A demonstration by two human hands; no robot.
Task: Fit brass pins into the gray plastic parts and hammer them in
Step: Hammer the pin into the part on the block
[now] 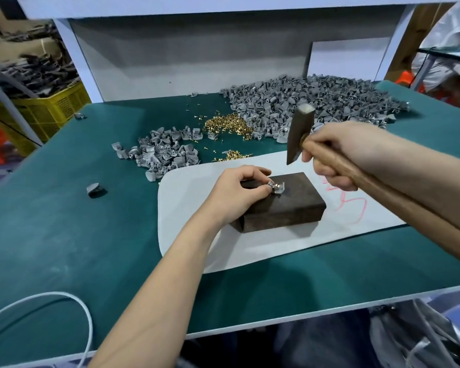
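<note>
A dark block [290, 205] lies on a white sheet [197, 197] in the middle of the green table. On its top rests a gray plastic part [278, 188] with a brass pin [275, 185] standing in it. My left hand [236, 193] pinches this part at its left side. My right hand [337, 155] grips the wooden handle of a hammer [300, 134], whose metal head hangs raised above and to the right of the part. Loose brass pins [231, 124] lie heaped behind the sheet.
A big heap of gray parts [316, 102] fills the back right, a smaller heap [159, 152] sits at the left of the sheet, and one part [96, 189] lies alone further left. A white cable [50, 298] loops at the front left. A yellow crate [45, 107] stands off the table's left.
</note>
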